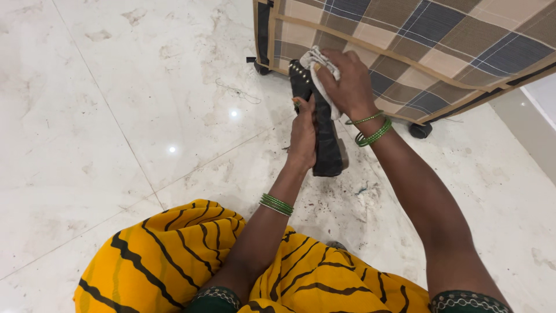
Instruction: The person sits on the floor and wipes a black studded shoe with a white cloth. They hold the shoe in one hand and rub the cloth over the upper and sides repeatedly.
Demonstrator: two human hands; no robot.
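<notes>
Polished marble floor point(116, 116), pale, speckled with dark grit near the work. Black shoe point(325, 139) with a studded end was held upright above the floor, just in front of a plaid fabric case point(440, 46) on small wheels. Left hand point(303, 136) was wrapped round the shoe's side, steadying it. Right hand point(343, 81) pressed a bunched whitish cloth point(315, 61) against the upper end. Wiping looked mid-course; the next stroke likely needs firm grip and a turn of the shoe.
</notes>
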